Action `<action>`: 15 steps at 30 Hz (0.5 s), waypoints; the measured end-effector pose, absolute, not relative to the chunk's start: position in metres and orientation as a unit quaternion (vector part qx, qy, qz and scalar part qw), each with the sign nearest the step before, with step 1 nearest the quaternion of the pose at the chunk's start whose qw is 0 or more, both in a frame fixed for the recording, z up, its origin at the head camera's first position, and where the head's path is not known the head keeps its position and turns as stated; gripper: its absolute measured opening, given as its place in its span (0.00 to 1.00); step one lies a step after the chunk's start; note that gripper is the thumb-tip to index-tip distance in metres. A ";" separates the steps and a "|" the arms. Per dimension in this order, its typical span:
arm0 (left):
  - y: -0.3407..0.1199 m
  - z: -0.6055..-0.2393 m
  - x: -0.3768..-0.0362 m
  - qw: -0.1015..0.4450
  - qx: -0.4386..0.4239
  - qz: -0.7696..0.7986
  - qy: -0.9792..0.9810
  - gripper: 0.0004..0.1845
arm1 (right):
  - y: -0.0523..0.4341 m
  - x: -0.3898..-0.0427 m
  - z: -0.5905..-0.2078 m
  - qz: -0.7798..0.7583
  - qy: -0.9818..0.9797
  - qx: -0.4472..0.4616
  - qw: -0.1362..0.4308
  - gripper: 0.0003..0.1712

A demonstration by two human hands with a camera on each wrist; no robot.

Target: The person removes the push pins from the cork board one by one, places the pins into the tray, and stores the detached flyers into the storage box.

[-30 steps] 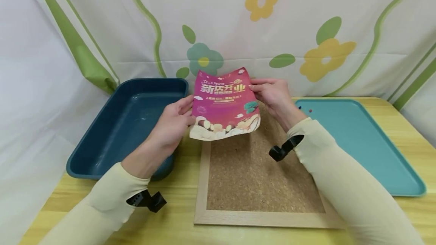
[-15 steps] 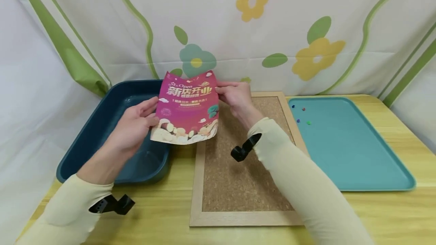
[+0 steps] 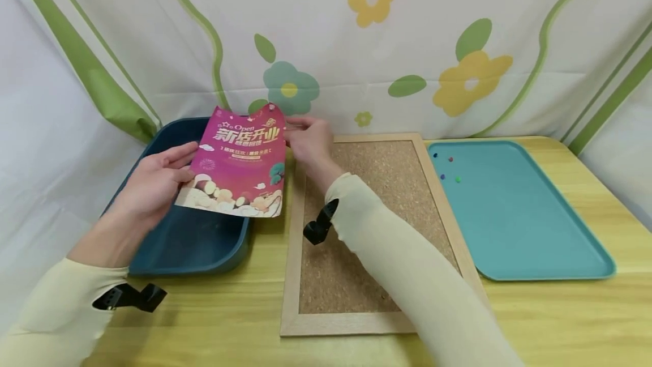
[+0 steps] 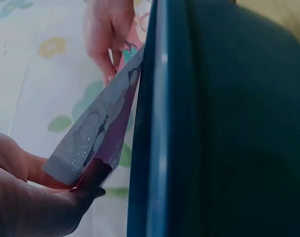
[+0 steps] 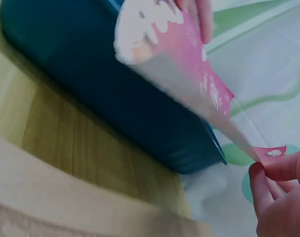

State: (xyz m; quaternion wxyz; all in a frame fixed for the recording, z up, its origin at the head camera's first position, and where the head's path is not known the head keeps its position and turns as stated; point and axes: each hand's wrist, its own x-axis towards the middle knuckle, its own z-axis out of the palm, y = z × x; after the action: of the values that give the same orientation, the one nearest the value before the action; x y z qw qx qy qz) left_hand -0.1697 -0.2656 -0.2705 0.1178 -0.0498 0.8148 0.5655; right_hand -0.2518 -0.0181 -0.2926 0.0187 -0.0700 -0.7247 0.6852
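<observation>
A purple and pink printed flyer with large lettering and a food picture along its lower edge is held up over the dark blue bin. My left hand pinches its left edge between thumb and fingers. At the upper right edge my right hand pinches it too, as the right wrist view shows with thumb and fingertips on the paper. Seen from the left wrist, the flyer slants beside the bin's rim, its surface bent.
A cork board in a pale wood frame lies on the wooden table under my right forearm. To its right is a teal tray with several small coloured pins at its far left. A flowered curtain hangs behind.
Both hands have carried the flyer leftward, from above the cork board's far left to over the blue bin. The head view has shifted slightly, and more of the cork board and tray shows.
</observation>
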 end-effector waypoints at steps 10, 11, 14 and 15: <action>-0.303 -0.275 -0.176 0.102 -0.078 0.602 0.788 0.35 | -0.050 -0.242 -0.295 0.570 -0.820 -0.034 0.051 0.09; -0.305 -0.275 -0.177 0.100 -0.082 0.607 0.784 0.35 | -0.053 -0.241 -0.295 0.563 -0.824 -0.030 0.050 0.10; -0.310 -0.277 -0.178 0.098 -0.091 0.617 0.775 0.34 | -0.060 -0.238 -0.296 0.557 -0.828 -0.023 0.051 0.11; -0.312 -0.277 -0.178 0.098 -0.091 0.614 0.778 0.34 | -0.063 -0.237 -0.296 0.555 -0.830 -0.021 0.050 0.11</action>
State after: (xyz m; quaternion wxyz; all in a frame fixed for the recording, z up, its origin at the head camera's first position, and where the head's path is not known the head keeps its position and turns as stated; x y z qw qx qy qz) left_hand -0.1782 -0.3117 -0.2775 0.0983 -0.0915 0.7781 0.6136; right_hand -0.2365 -0.0629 -0.2961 0.0504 -0.0205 -0.8298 0.5554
